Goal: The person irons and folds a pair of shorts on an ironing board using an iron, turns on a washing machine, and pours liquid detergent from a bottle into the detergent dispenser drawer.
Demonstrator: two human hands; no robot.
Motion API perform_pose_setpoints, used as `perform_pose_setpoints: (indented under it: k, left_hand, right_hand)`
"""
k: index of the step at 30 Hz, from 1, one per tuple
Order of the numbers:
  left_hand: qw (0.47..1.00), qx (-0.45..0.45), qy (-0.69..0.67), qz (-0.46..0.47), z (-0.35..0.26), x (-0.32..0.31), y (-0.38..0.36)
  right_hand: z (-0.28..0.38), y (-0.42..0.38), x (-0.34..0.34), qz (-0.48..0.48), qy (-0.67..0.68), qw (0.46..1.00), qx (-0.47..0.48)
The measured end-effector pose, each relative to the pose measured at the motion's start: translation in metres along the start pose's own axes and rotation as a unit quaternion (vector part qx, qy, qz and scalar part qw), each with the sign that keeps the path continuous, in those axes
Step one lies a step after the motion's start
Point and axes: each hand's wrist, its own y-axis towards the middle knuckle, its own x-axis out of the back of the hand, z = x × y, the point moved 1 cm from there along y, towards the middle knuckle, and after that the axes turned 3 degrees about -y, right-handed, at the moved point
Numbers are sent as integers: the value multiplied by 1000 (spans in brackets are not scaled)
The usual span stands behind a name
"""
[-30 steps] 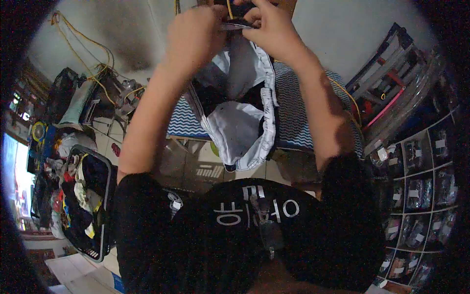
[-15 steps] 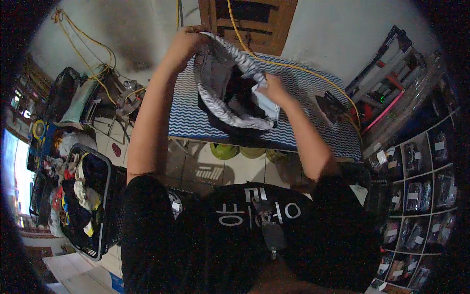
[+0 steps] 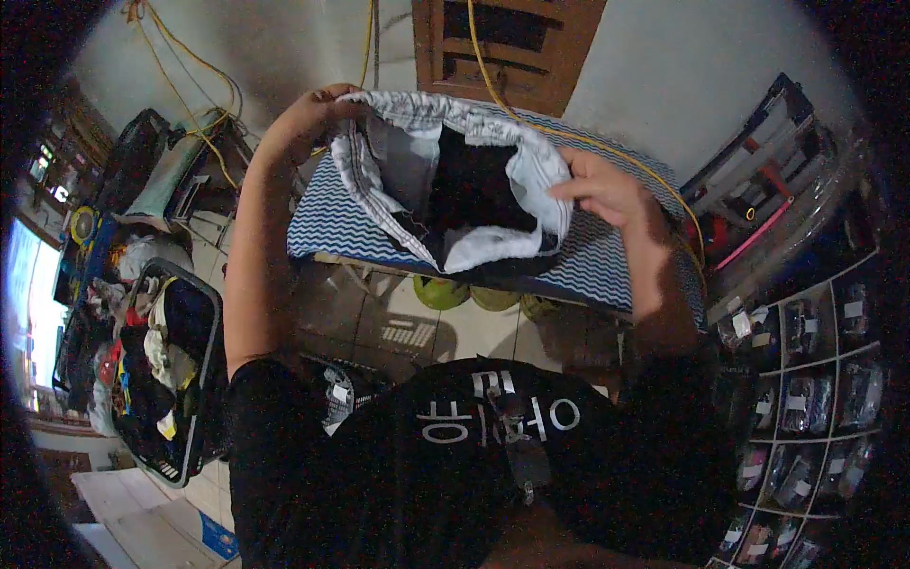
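Observation:
Both hands stretch a black and grey garment (image 3: 479,185) by its gathered white waistband, making a wide opening that faces up toward me. Its dark inside shows through the opening. My left hand (image 3: 327,112) grips the band at the far left corner, fingers curled over the edge. On the other side, my right hand (image 3: 607,190) pinches the right edge between thumb and fingers. Below the garment is a table (image 3: 332,228) covered with blue and white zigzag cloth.
A black basket (image 3: 201,365) full of clothes stands at left. Green round cylinders (image 3: 441,292) sit under the table. A yellow cord (image 3: 654,174) runs along the table's back. Shelves of bagged items (image 3: 834,346) stand at right, near a leaning ladder-like frame (image 3: 739,142).
The waistband has been turned and pulled wider, so its opening shows more fully. My left hand has moved left and slightly down; my right hand has moved right.

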Motion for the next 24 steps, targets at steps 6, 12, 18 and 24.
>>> perform_pose_setpoints:
  k: [6,12,18,24]
  left_hand:
    - [988,-78,80,-104,25,-9,14]
    - [983,-86,-163,-23,1,-35,6]
    - [942,-123,-289,-115,-7,-39,-2]
    - [967,-113,-209,-92,16,-35,1]
  right_hand:
    - [9,5,30,-400,-565,720,46]
    - [8,6,42,-205,-624,754,-7]
    - [-16,0,-8,-327,-494,805,13]
    - [18,-21,15,-333,-579,743,-42]
